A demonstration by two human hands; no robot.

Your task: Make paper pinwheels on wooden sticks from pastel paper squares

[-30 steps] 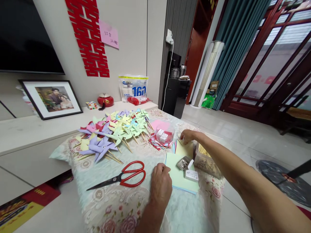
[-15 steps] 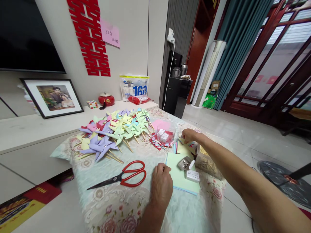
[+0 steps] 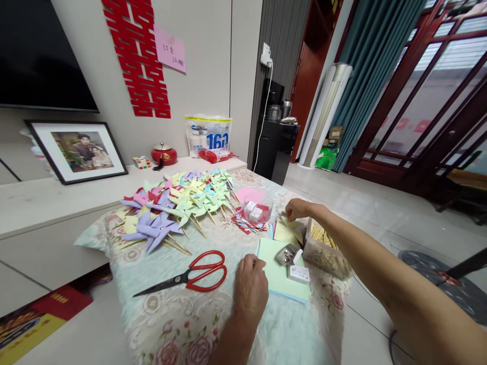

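Observation:
My left hand rests on the tablecloth, its fingers curled together at the left edge of a stack of pale green paper. Nothing shows in it. My right hand reaches across to the far right, fingers pinched just over yellow paper pieces; whatever they grip is hidden. On the green stack lie a small open case of metal bits and a white box. A clear tub of wooden sticks stands under my right forearm. Red-handled scissors lie left of my left hand.
Many paper pinwheels on sticks are heaped at the table's back left. Beside them is a clear bag with a white label, above coloured paper strips. A white cabinet with a framed photo borders the far side.
My right hand stays over the paper pieces; the red and blue bits beneath it show less, and the yellow paper shows more. The left hand has not visibly moved.

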